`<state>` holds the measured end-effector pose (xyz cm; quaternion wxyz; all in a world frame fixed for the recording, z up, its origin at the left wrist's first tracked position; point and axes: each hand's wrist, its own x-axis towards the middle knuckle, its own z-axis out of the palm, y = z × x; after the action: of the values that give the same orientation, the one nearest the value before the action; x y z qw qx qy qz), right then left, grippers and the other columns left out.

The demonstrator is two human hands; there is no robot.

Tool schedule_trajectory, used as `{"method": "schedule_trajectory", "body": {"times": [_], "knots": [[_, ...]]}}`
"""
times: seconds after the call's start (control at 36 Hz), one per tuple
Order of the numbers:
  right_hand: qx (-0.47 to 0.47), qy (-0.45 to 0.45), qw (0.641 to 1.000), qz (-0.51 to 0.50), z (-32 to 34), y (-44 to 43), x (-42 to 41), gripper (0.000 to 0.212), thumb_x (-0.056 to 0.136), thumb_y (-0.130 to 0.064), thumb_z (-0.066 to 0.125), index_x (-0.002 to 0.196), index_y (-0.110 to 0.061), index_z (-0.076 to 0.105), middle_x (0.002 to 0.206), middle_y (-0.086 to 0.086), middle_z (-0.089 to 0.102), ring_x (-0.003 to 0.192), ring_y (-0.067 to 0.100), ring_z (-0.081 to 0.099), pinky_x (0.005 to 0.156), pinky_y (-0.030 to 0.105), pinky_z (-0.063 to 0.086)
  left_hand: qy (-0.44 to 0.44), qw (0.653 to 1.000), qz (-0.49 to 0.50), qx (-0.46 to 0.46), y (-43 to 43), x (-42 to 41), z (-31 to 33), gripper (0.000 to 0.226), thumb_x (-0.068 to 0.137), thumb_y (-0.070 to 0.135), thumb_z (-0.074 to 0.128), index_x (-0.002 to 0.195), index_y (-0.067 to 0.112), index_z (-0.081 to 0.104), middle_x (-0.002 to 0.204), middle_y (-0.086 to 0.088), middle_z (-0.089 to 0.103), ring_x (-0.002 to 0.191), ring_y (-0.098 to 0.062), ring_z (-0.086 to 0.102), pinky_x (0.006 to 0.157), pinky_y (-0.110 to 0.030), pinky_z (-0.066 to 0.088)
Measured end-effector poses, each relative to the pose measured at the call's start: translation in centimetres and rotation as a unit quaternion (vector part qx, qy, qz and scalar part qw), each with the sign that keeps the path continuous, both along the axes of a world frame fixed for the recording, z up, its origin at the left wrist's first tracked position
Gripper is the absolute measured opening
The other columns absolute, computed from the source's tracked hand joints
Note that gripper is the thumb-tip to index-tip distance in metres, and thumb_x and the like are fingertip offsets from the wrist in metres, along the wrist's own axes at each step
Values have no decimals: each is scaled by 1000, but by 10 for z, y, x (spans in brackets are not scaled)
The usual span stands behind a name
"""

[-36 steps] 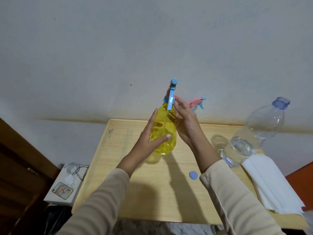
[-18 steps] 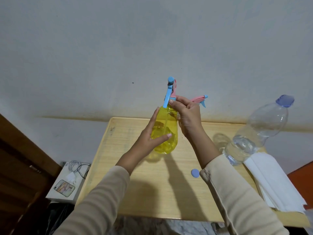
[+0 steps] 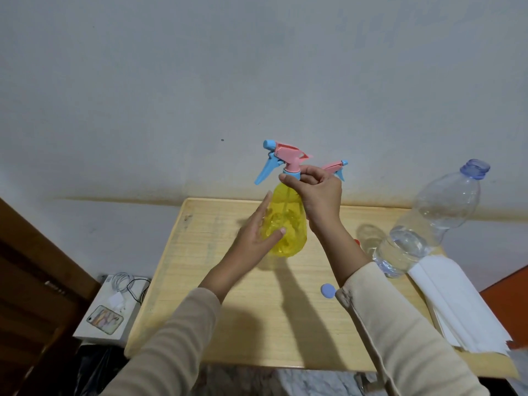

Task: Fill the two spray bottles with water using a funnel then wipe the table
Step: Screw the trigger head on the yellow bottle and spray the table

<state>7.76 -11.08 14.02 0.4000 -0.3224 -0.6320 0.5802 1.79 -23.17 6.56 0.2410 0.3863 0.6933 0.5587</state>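
Here, the left hand [image 3: 254, 238] cups the yellow spray bottle [image 3: 287, 224], fingers loosely spread against its body, above the wooden worktop [image 3: 217, 281]; the right hand [image 3: 318, 192] pinches its blue collar [image 3: 293, 175]. Farther right, an uncapped water bottle [image 3: 428, 221], partly filled, leans over white paper towels [image 3: 457, 298].

The yellow spray bottle [image 3: 287, 224] stands upright on the wooden table [image 3: 200, 252], clear and see-through, with its pink and blue spray head [image 3: 281, 158] on top, trigger pointing left. I cup its body with my left hand [image 3: 257, 238] and pinch its blue collar with my right hand [image 3: 317, 190]. The second spray bottle [image 3: 335, 167] stands behind my right hand; only its pink and blue head shows.
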Motion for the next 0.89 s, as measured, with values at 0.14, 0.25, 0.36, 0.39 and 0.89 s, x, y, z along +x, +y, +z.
{"method": "schedule_trajectory", "body": {"times": [0.14,0.25,0.36,0.39,0.89], "knots": [[65,-32,997,-34,4,-5,0,27,64,-21,86,82,-10,69,77,1,70,76,13,67,68,16,51,58,995,72,-30,12,19,-5,95,77,43,73,145,50,6,140,13,34,126,1,37,94,-18,34],[95,-58,992,-56,2,-6,0,29,63,-26,86,79,-20,63,67,-13,60,64,-4,56,58,2,42,72,987,141,-35,22,29,-6,109,63,50,80,146,44,10,130,2,33,116,-11,48,85,-24,40],[105,-66,992,-37,-4,1,1,29,64,-27,85,83,-15,66,67,-11,59,61,-3,55,57,4,41,66,986,148,-35,28,30,-10,102,68,45,79,147,41,13,129,5,35,111,-7,45,81,-23,37],[103,-72,992,-18,-6,3,2,28,66,-27,84,85,-14,68,68,-10,61,63,-1,55,61,8,44,67,986,148,-35,28,30,-10,101,69,44,79,147,40,14,130,5,35,111,-5,43,82,-22,36],[-37,-51,971,232,-13,38,30,14,85,-5,65,93,-17,65,89,2,68,82,10,62,82,23,49,-23,995,98,-26,23,44,-12,97,68,32,82,141,50,21,138,15,45,128,-7,44,105,-30,40]]}}
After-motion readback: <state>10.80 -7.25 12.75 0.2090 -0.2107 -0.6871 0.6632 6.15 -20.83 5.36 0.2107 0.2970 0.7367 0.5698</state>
